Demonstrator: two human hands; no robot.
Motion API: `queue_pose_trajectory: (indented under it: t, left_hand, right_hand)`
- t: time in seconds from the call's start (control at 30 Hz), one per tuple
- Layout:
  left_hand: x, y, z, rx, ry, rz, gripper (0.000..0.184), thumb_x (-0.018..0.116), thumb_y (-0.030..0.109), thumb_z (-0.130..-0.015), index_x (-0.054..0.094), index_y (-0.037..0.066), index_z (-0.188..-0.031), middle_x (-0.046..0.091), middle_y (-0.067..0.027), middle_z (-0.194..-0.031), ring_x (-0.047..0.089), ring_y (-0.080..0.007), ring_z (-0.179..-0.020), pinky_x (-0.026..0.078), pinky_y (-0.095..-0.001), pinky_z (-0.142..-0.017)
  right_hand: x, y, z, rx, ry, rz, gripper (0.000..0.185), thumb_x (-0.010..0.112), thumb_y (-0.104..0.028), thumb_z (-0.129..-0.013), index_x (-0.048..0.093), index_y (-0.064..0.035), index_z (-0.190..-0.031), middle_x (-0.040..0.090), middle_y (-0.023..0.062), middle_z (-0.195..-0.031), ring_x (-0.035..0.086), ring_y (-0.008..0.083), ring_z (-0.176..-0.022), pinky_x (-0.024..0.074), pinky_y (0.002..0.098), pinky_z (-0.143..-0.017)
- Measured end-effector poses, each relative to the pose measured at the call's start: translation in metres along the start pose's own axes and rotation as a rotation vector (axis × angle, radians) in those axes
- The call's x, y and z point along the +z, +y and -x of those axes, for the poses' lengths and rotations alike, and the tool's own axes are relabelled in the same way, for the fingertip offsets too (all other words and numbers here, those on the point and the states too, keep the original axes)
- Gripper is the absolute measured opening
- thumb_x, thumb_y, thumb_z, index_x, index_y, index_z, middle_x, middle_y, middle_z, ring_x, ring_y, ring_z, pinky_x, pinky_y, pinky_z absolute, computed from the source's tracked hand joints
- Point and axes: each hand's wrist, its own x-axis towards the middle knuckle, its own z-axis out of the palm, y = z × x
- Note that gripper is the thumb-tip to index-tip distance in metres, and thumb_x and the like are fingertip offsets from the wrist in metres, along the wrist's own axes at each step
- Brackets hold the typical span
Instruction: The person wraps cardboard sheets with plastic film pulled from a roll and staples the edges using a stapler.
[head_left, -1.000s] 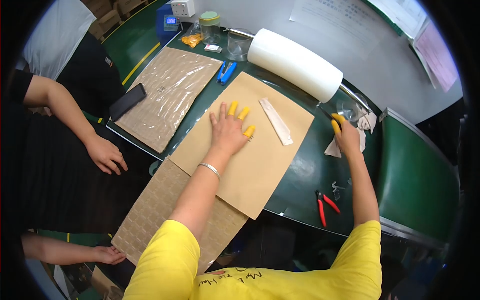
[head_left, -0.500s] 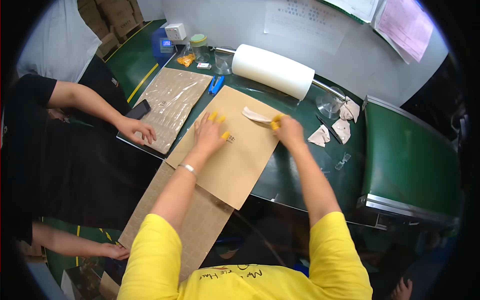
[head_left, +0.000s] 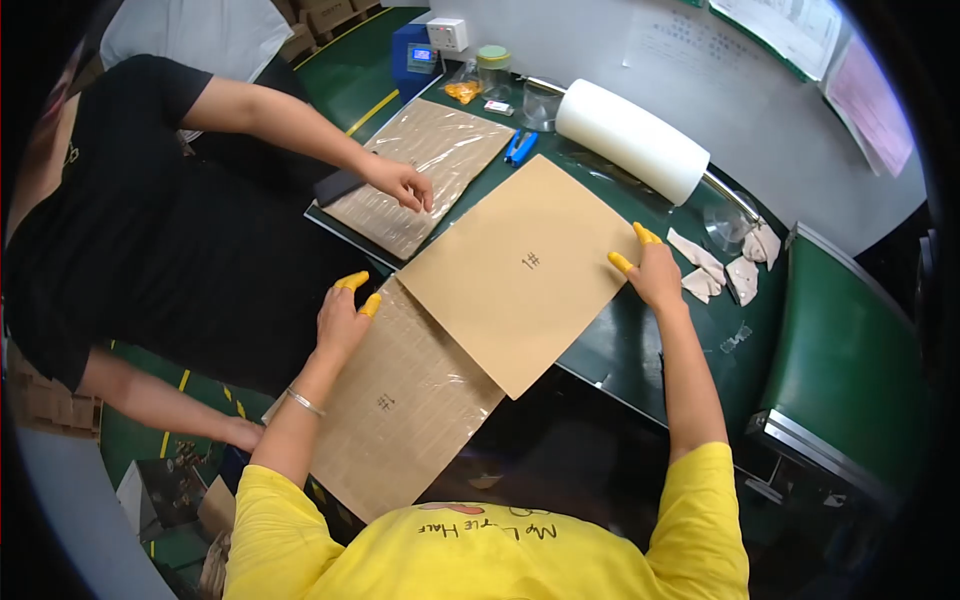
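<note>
My left hand (head_left: 343, 322), with yellow finger covers, hovers by the upper left edge of a film-wrapped brown board (head_left: 400, 430) marked "1#". Its thumb and forefinger are apart, with nothing between them. At the right corner of a plain brown cardboard sheet (head_left: 520, 300), also marked "1#", my right hand (head_left: 655, 268) rests with thumb and fingers spread along the edge. The sheet overlaps the upper end of the wrapped board. Just right of that hand lie a pale cloth strip (head_left: 698, 254) and several crumpled pale scraps (head_left: 742, 280).
A co-worker's hand (head_left: 402, 185) is over another film-wrapped board (head_left: 435, 140) at left; their other hand (head_left: 245, 434) is near the lower board. A blue stapler-like tool (head_left: 520, 148), a white film roll (head_left: 632, 140) and a jar (head_left: 494, 75) stand behind. A green raised unit (head_left: 850, 370) borders the right.
My left hand has left the cardboard sheet, moving left and down. My right hand has released the pale strip beside the scraps and moved to the sheet's corner. The view has shifted.
</note>
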Motion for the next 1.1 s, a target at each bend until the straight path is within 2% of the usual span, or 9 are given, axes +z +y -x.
queue_pose_trajectory:
  t: [0.1, 0.17, 0.33, 0.37, 0.47, 0.6, 0.7, 1.0, 1.1]
  left_hand:
    - [0.010, -0.014, -0.003, -0.271, -0.269, -0.056, 0.039, 0.056, 0.029, -0.088, 0.061, 0.001, -0.115, 0.062, -0.0211, -0.113, 0.058, -0.0341, -0.108, 0.046, -0.0413, -0.091]
    - [0.019, -0.011, -0.017, -0.454, -0.469, -0.109, 0.042, 0.051, 0.029, -0.087, 0.061, 0.000, -0.115, 0.063, -0.0229, -0.111, 0.060, -0.0346, -0.107, 0.047, -0.0421, -0.090]
    - [0.076, -0.056, -0.039, -0.476, -0.488, 0.183, 0.043, 0.051, 0.031, -0.088, 0.061, -0.003, -0.113, 0.064, -0.0237, -0.108, 0.061, -0.0347, -0.105, 0.047, -0.0403, -0.086]
    - [0.083, -0.064, -0.040, -0.486, -0.494, 0.319, 0.044, 0.051, 0.033, -0.089, 0.062, -0.004, -0.111, 0.064, -0.0242, -0.107, 0.061, -0.0347, -0.104, 0.047, -0.0397, -0.085]
    - [0.078, -0.056, -0.039, -0.417, -0.502, 0.383, 0.046, 0.050, 0.036, -0.091, 0.063, -0.006, -0.107, 0.065, -0.0238, -0.104, 0.062, -0.0333, -0.098, 0.047, -0.0382, -0.083]
    - [0.057, -0.037, -0.031, -0.523, -0.510, 0.561, 0.028, 0.056, 0.020, -0.091, 0.064, -0.004, -0.102, 0.066, -0.0082, -0.093, 0.060, -0.0149, -0.086, 0.047, -0.0287, -0.075]
    - [0.044, -0.031, -0.033, -0.505, -0.613, 0.654, 0.025, 0.053, 0.017, -0.090, 0.063, -0.001, -0.104, 0.064, -0.0058, -0.093, 0.058, -0.0137, -0.085, 0.046, -0.0267, -0.074]
    - [0.032, -0.024, -0.047, -0.428, -0.666, 0.582, 0.022, 0.046, 0.015, -0.091, 0.061, 0.005, -0.104, 0.061, -0.0023, -0.095, 0.056, -0.0120, -0.088, 0.044, -0.0241, -0.074]
    - [0.022, -0.009, -0.050, -0.487, -0.693, 0.573, 0.022, 0.045, 0.015, -0.092, 0.061, 0.007, -0.104, 0.061, -0.0021, -0.095, 0.056, -0.0121, -0.088, 0.045, -0.0246, -0.074]
  right_hand:
    - [0.017, -0.010, -0.010, 0.081, -0.147, 0.105, 0.068, 0.071, -0.041, -0.078, 0.051, -0.0066, -0.133, 0.061, 0.0205, -0.117, 0.057, 0.0330, -0.109, 0.0468, 0.0413, -0.092]
    - [0.019, -0.015, -0.009, 0.082, -0.117, 0.074, 0.067, 0.073, -0.041, -0.077, 0.053, -0.0062, -0.131, 0.061, 0.0187, -0.118, 0.056, 0.0310, -0.112, 0.0475, 0.0409, -0.092]
    - [0.013, -0.017, -0.016, 0.203, -0.233, 0.098, 0.073, 0.076, -0.043, -0.074, 0.052, -0.0055, -0.131, 0.061, 0.0187, -0.117, 0.056, 0.0308, -0.112, 0.0476, 0.0398, -0.092]
    - [0.014, -0.017, -0.014, 0.172, -0.177, 0.101, 0.075, 0.077, -0.044, -0.072, 0.053, -0.0053, -0.131, 0.062, 0.0190, -0.115, 0.057, 0.0313, -0.110, 0.0479, 0.0397, -0.091]
    - [0.010, -0.015, -0.018, 0.163, -0.160, 0.110, 0.074, 0.077, -0.045, -0.072, 0.054, -0.0053, -0.130, 0.063, 0.0193, -0.113, 0.058, 0.0315, -0.108, 0.0485, 0.0400, -0.090]
    - [0.010, -0.006, -0.028, 0.135, -0.149, 0.068, 0.076, 0.078, -0.045, -0.070, 0.053, -0.0074, -0.132, 0.061, 0.0189, -0.117, 0.059, 0.0299, -0.109, 0.0490, 0.0391, -0.090]
    - [0.010, -0.004, -0.034, 0.151, -0.170, 0.074, 0.076, 0.080, -0.043, -0.069, 0.053, -0.0099, -0.133, 0.061, 0.0182, -0.119, 0.059, 0.0295, -0.109, 0.0490, 0.0386, -0.091]
    - [0.001, 0.002, -0.043, 0.188, -0.150, 0.099, 0.087, 0.083, -0.049, -0.061, 0.053, -0.0089, -0.132, 0.057, 0.0188, -0.124, 0.054, 0.0298, -0.115, 0.0470, 0.0385, -0.094]
    - [0.009, 0.019, -0.053, 0.186, -0.146, 0.102, 0.088, 0.084, -0.050, -0.059, 0.054, -0.0078, -0.130, 0.056, 0.0202, -0.124, 0.054, 0.0305, -0.115, 0.0462, 0.0384, -0.095]
